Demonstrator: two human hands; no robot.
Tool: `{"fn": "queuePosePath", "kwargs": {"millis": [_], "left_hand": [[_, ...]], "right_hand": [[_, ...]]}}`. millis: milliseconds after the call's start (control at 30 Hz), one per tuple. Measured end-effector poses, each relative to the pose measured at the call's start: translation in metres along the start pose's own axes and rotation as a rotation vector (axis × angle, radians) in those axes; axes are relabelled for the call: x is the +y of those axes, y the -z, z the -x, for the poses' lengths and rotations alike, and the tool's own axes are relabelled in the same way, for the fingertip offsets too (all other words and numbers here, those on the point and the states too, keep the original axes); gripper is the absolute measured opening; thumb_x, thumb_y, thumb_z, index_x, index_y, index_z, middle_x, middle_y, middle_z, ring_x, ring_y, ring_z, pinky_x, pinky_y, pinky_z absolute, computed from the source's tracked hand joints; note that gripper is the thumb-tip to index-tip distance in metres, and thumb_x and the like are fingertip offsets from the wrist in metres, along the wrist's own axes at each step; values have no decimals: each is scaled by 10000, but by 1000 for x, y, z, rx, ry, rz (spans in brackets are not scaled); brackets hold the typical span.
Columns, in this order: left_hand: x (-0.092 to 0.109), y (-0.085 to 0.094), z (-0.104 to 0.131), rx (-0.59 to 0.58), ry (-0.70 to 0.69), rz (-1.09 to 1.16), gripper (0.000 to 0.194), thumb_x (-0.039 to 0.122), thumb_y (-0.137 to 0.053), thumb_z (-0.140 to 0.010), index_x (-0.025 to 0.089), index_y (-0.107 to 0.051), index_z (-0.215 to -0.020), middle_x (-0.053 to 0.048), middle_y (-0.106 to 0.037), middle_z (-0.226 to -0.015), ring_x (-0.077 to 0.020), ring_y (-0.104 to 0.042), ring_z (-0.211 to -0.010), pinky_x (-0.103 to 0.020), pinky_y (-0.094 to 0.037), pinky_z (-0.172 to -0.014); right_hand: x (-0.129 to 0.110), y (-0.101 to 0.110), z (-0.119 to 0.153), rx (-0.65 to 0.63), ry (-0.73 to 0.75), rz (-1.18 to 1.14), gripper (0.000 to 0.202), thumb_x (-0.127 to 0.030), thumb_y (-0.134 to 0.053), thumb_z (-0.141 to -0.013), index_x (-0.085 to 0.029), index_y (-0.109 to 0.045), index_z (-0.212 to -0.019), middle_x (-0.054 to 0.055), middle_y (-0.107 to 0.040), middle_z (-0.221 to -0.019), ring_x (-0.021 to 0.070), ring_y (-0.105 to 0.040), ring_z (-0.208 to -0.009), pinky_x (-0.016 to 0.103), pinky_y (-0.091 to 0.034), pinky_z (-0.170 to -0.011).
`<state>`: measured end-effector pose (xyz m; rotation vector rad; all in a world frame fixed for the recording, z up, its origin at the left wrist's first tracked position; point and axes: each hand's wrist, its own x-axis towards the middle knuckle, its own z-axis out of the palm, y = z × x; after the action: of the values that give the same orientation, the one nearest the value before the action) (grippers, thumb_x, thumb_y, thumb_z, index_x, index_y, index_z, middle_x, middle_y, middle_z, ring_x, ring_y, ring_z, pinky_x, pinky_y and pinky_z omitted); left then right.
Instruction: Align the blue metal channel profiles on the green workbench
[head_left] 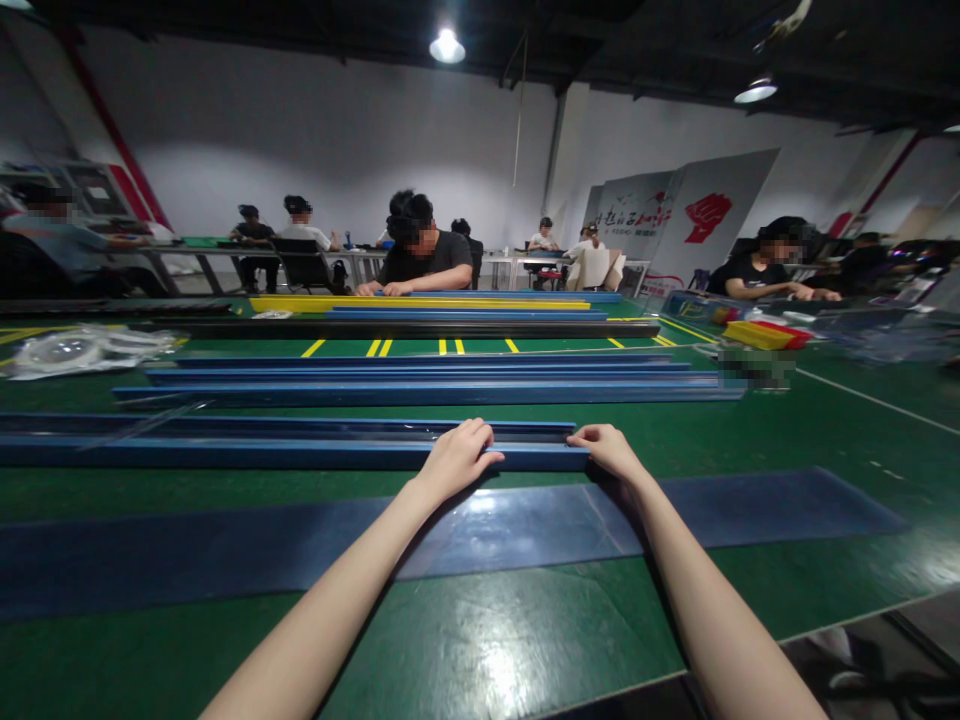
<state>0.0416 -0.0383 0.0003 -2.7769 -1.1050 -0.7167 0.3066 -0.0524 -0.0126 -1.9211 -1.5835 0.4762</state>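
Observation:
A long blue channel rail [262, 455] with a dark, shiny lining lies across the green table. Its left part runs out of view. My left hand [459, 458] rests over the rail near its right part, with the thumb on the near wall and the fingers curled over into the trough. At the rail's right end, my right hand [606, 450] has its fingertips bent in against the end; exactly what they pinch there is hidden. Between my forearms and beyond them stretches a flat, clear plastic strip [517, 520], lying on the table nearest me.
More blue rails [427, 392] lie parallel behind, then a black rail [420, 328] and a yellow rail [420, 303]. At left sits a plastic-wrapped roll [64, 350]; at right, a yellow and red bin [765, 335]. A co-worker [424, 255] leans over the far edge.

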Motion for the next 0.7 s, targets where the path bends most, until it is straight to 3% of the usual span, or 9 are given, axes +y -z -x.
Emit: {"fn": "queuePosePath", "kwargs": {"millis": [367, 700], "left_hand": [[2, 0, 1, 6, -7, -87, 207, 381, -496, -830, 181, -500, -774, -19, -539, -827, -155, -502, -789, -257, -403, -680], [5, 3, -1, -74, 45, -81, 211, 397, -483, -834, 188, -493, -812, -14, -568, -867, -165, -521, -843, -256, -402, -688]], "right_hand": [[0, 0, 0, -3, -21, -12, 212, -343, -557, -656, -164, -627, -569, 23, -623, -570, 143, -564, -596, 223, -364, -544], [3, 5, -1, -58, -18, -18, 203, -328, -547, -669, -159, -650, -620, 4, -585, -502, 115, -532, -509, 211, -362, -517]]}}
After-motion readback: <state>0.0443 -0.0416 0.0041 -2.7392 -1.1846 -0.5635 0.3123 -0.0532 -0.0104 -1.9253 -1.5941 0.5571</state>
